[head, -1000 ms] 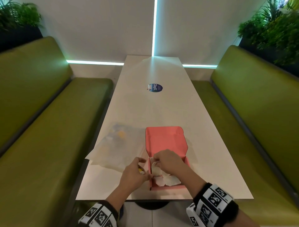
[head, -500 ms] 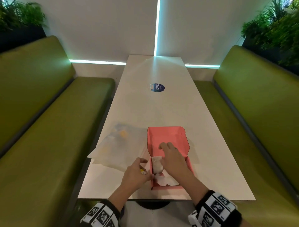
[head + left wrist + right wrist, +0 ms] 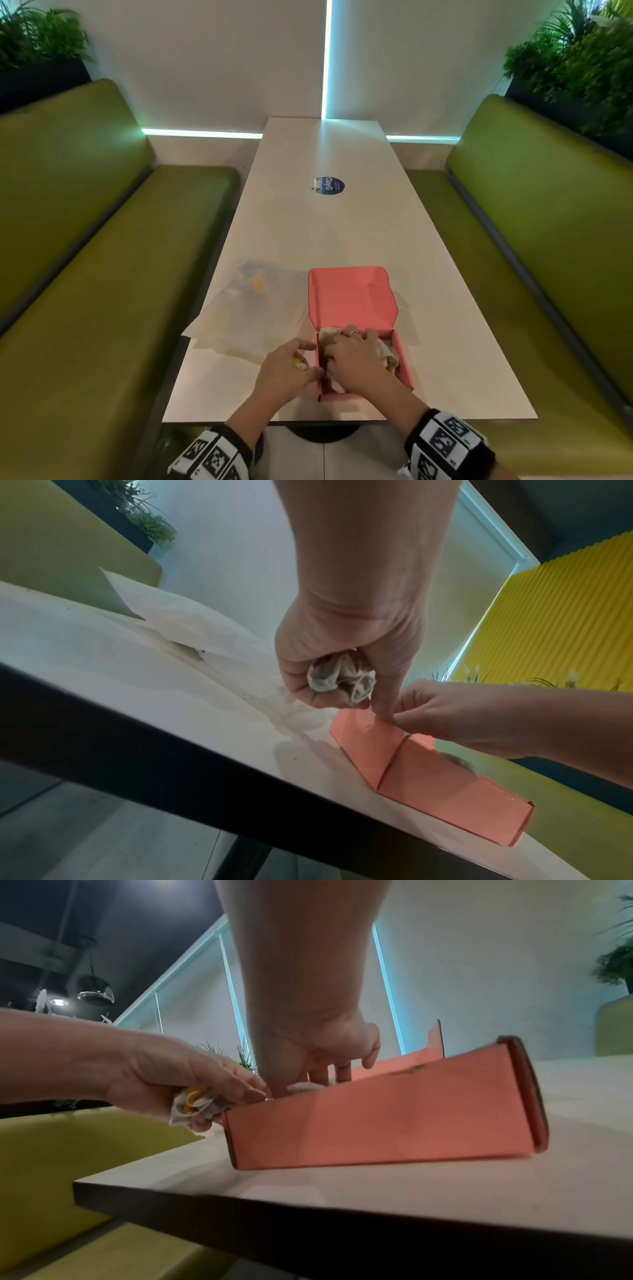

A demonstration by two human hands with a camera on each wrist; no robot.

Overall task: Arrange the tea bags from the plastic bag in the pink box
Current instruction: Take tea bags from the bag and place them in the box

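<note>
A crumpled bunch of white paper tea bags (image 3: 341, 679) is held in the left hand (image 3: 284, 371), its grip curled tight beside the open pink cardboard box (image 3: 404, 368). The right hand (image 3: 356, 359), spread flat, has been lowered from the lid into the box, pressing bags down. The translucent plastic bag (image 3: 250, 308) lies left; open white bench (image 3: 445, 308) remains rightward.

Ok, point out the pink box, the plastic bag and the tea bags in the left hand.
pink box (image 3: 352, 298): head view, inside of the raised lid.
plastic bag (image 3: 253, 315): head view, middle of the flat bag.
tea bags in the left hand (image 3: 339, 679): left wrist view, crumpled paper in the palm.
</note>
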